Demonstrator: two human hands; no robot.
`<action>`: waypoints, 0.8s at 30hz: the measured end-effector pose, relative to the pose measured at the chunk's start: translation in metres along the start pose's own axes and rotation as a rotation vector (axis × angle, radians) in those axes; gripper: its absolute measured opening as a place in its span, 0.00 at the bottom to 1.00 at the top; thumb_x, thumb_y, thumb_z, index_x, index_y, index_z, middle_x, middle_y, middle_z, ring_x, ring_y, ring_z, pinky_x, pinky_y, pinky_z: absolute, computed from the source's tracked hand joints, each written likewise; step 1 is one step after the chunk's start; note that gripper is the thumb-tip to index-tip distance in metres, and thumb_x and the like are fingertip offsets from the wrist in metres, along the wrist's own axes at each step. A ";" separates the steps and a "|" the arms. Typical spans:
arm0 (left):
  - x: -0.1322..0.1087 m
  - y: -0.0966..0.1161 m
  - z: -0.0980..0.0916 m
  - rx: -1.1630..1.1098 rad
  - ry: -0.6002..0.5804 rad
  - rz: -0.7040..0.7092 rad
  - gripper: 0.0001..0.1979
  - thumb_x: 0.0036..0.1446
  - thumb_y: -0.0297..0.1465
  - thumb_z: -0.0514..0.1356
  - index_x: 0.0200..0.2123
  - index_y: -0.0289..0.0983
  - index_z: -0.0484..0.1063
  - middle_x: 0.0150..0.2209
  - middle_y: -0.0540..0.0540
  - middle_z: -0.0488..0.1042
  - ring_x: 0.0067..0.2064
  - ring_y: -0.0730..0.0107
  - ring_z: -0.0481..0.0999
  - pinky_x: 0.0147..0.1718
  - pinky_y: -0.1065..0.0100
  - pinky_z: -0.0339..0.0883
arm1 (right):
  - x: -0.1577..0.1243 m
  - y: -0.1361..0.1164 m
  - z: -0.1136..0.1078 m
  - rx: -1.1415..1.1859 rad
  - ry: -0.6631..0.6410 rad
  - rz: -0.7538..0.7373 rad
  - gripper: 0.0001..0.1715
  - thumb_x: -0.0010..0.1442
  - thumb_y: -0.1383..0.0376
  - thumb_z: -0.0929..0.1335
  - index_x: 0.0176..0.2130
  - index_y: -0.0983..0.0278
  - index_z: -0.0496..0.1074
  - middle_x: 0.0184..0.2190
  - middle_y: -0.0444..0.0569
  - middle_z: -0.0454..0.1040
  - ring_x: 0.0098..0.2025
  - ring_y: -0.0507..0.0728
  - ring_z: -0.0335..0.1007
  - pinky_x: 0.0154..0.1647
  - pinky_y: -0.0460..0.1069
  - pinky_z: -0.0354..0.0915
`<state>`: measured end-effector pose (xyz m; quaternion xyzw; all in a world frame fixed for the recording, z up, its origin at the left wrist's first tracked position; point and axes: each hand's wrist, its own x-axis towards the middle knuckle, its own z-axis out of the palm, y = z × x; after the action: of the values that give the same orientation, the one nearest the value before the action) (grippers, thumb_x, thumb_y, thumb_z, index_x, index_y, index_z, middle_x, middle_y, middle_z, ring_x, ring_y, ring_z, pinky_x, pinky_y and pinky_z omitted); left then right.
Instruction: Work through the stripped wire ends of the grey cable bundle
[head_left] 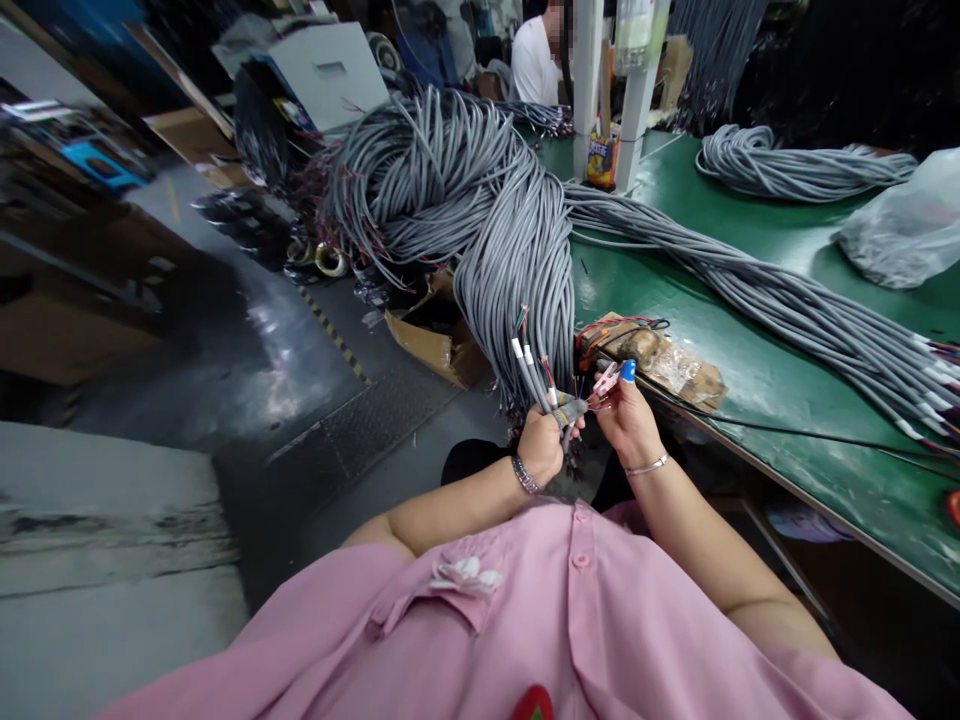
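My left hand (541,450) is closed around several grey cables (534,378), whose white-banded ends and thin coloured wires stick up past the fingers. A grey covering with a yellowish stripe (570,412) shows at its fingertips. My right hand (628,422) is just to the right, with a blue wrap (628,371) on the thumb tip. Between its thumb and fingers is a small pink clip-like piece (606,379), close to red and dark wire ends. The exact contact between that piece and the wires is too small to make out.
A thick bundle of grey cables (517,230) hangs over the edge of the green table (810,400). Near my right hand lies a taped wooden block (667,360). An open cardboard box (442,345) stands below. Another person (534,60) is at the back.
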<state>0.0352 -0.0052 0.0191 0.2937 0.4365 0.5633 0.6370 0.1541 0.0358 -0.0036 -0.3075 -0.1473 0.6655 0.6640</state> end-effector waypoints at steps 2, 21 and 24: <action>-0.001 0.000 0.000 -0.001 0.001 -0.010 0.13 0.42 0.35 0.69 0.24 0.34 0.68 0.18 0.51 0.69 0.20 0.79 0.65 0.19 0.74 0.55 | 0.000 0.000 0.000 0.001 0.003 0.006 0.18 0.51 0.51 0.74 0.31 0.62 0.73 0.27 0.42 0.76 0.26 0.49 0.69 0.26 0.45 0.67; -0.007 0.009 -0.007 -0.080 -0.067 -0.053 0.10 0.43 0.33 0.66 0.24 0.35 0.68 0.17 0.52 0.68 0.19 0.79 0.63 0.18 0.73 0.52 | -0.010 -0.017 -0.004 -0.040 -0.073 0.139 0.19 0.56 0.48 0.70 0.34 0.61 0.74 0.33 0.45 0.78 0.30 0.51 0.72 0.27 0.45 0.67; -0.005 0.012 -0.009 -0.104 -0.069 -0.088 0.11 0.42 0.34 0.67 0.25 0.35 0.69 0.18 0.52 0.68 0.19 0.79 0.63 0.18 0.74 0.51 | -0.010 -0.019 -0.004 -0.068 -0.075 0.128 0.16 0.57 0.51 0.70 0.34 0.61 0.74 0.32 0.45 0.78 0.30 0.51 0.73 0.28 0.45 0.67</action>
<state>0.0223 -0.0090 0.0266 0.2599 0.3969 0.5463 0.6902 0.1711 0.0265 0.0066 -0.3135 -0.1744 0.7123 0.6032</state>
